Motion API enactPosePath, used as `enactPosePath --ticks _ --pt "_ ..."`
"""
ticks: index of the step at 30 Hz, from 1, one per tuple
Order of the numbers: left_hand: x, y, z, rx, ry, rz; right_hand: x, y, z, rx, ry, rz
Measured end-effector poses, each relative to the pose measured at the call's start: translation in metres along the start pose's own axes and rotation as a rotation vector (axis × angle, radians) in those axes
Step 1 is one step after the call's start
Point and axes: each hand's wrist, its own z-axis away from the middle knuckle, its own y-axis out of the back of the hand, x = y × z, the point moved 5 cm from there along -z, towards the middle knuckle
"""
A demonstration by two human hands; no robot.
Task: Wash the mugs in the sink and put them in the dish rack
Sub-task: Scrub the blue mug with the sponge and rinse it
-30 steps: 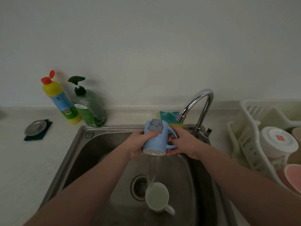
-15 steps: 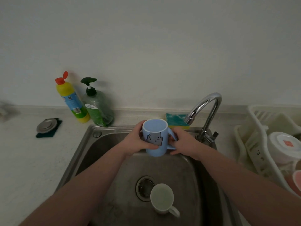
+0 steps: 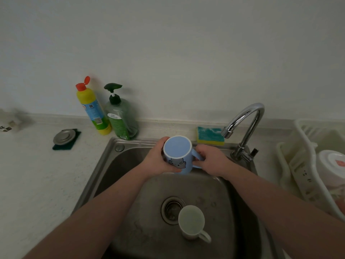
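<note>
A blue mug (image 3: 178,154) with a cartoon face hangs upright over the back of the steel sink (image 3: 104,165), its opening towards me. My left hand (image 3: 156,161) wraps round its body from the left. My right hand (image 3: 211,161) grips its handle on the right. A pale green mug (image 3: 191,220) stands upright on the sink floor beside the drain (image 3: 170,210), handle pointing to the lower right. The white dish rack (image 3: 298,165) is on the counter at the right edge.
The chrome tap (image 3: 246,124) arches over the sink's back right corner; no water runs from it. A yellow-green sponge (image 3: 211,136), a green pump bottle (image 3: 121,118) and a yellow bottle (image 3: 93,111) line the back. A sink plug (image 3: 64,137) lies left. White and pink dishes (image 3: 330,165) fill the rack.
The blue mug was upside down pouring water into the sink; both hands have turned it upright, and the stream has stopped. The view shifted slightly left.
</note>
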Motion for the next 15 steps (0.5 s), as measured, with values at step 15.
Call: enactPosePath --ticks 15 --pt "0.002 -0.004 0.001 -0.028 -0.058 -0.094 -0.001 0.001 0.018 0.049 -0.036 0.047"
